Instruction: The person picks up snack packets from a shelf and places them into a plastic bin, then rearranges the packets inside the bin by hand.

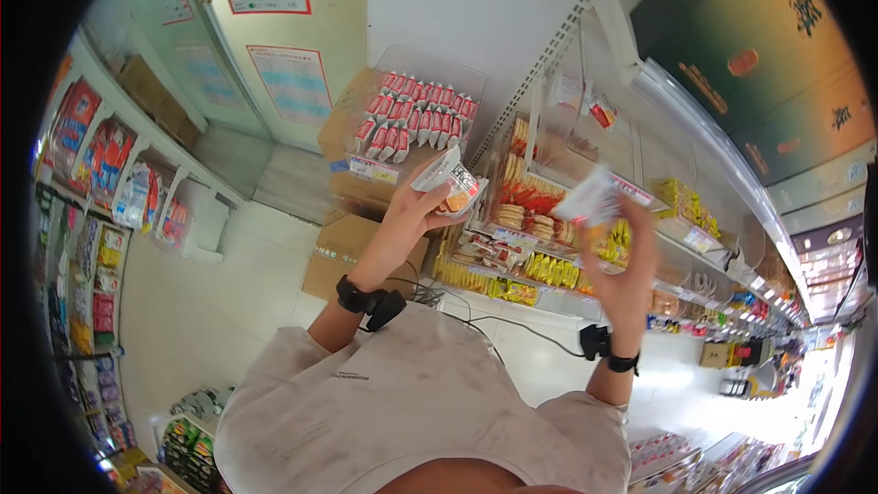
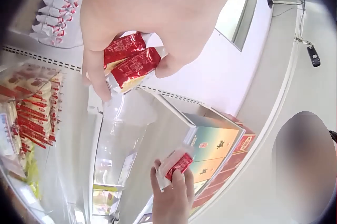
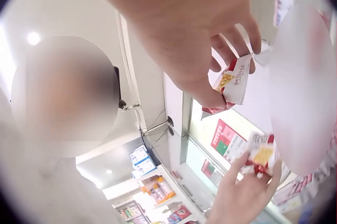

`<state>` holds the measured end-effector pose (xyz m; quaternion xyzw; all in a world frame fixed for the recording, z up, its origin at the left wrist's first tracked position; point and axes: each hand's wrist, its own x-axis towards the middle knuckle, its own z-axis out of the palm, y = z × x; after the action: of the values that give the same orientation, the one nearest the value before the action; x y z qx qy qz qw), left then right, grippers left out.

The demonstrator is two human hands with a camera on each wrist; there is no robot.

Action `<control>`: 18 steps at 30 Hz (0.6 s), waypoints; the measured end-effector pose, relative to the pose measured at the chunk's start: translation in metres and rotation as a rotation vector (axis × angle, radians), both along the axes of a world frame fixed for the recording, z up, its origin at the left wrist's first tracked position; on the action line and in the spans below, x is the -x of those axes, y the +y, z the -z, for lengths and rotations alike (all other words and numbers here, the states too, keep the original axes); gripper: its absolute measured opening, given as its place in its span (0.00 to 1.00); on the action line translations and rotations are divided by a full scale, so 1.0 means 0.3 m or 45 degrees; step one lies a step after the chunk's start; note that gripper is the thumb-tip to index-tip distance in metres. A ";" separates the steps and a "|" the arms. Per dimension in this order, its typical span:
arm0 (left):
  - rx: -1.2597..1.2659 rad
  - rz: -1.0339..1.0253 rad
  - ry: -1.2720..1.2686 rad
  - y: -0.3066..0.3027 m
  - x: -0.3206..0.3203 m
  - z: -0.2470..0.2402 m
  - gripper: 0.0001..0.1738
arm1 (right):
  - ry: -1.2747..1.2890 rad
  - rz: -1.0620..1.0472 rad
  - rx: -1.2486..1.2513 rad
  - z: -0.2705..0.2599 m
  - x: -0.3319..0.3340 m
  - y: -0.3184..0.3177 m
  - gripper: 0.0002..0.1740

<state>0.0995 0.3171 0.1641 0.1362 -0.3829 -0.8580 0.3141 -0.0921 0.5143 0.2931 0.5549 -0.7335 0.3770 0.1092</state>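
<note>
My left hand [image 1: 402, 224] holds snack packets [image 1: 462, 185] with white, red and orange print, raised beside a clear bin [image 1: 373, 170] of similar packets. In the left wrist view, two red-backed packets [image 2: 138, 68] lie side by side between the thumb and fingers. On the right, my right hand [image 1: 626, 284] pinches a single white and red packet [image 3: 235, 81] in front of the shelves; both are blurred in the head view. The left wrist view shows the red back of that packet [image 2: 178, 166] too. The two hands are apart, at about the same height.
Clear shelf compartments with stacked round biscuits [image 1: 512, 217] and yellow packets [image 1: 553, 270] run along the right. Below the bin stands a cardboard box [image 1: 343, 261]. Cables [image 1: 512, 322] hang near the body. More stocked racks [image 1: 105, 165] line the left side.
</note>
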 end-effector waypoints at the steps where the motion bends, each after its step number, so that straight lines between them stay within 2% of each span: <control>1: -0.011 0.048 0.032 0.008 0.015 -0.004 0.33 | -0.071 -0.091 -0.050 0.020 -0.053 -0.002 0.32; 3: -0.025 0.131 0.074 0.035 0.050 -0.008 0.33 | -0.223 -0.264 -0.038 0.096 -0.096 -0.048 0.34; 5: -0.029 0.173 0.103 0.064 0.075 -0.008 0.34 | -0.138 -0.270 -0.013 0.174 -0.108 -0.104 0.34; 6: -0.121 0.196 0.164 0.065 0.081 0.009 0.34 | -0.085 -0.284 0.003 0.203 -0.114 -0.127 0.34; 9: -0.471 0.251 0.437 0.072 0.073 0.031 0.39 | -0.355 -0.315 0.060 0.252 -0.131 -0.165 0.35; 12: 0.276 -0.035 -0.068 0.067 0.076 0.071 0.42 | -0.173 -0.347 0.035 0.251 -0.135 -0.194 0.35; 13: 0.249 -0.141 -0.050 0.084 0.081 0.071 0.39 | -0.140 -0.395 0.039 0.247 -0.145 -0.209 0.35; 16: -0.109 -0.135 -0.045 0.068 0.051 0.060 0.35 | -0.086 -0.524 0.022 0.200 -0.156 -0.235 0.34; 18: -0.055 -0.186 -0.034 0.063 0.032 0.031 0.32 | -0.131 -0.584 0.001 0.135 -0.156 -0.237 0.31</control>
<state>0.0899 0.3360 0.1549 0.1819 -0.3575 -0.8390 0.3677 -0.0453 0.4431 0.2525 0.6873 -0.5925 0.4199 -0.0166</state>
